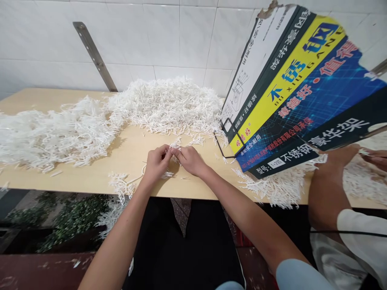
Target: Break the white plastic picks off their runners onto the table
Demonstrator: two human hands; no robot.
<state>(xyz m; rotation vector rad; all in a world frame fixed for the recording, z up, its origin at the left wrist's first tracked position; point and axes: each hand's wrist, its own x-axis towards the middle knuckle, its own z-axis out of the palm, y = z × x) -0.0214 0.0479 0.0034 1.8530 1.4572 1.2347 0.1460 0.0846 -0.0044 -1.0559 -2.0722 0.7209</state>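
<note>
My left hand and my right hand meet above the front middle of the table, fingertips pinched together. Between them is a small bundle of thin white plastic-looking strands; its exact shape is partly hidden by my fingers. Just left of my left wrist, a cluster of white branching strands lies at the table edge, beside a thin pale loop. A few loose white bits lie below my right hand.
White strands form a large heap at the back and another pile on the left. A printed cardboard box leans in a black wire stand on the right. Behind it, a co-worker's arm rests near more strands.
</note>
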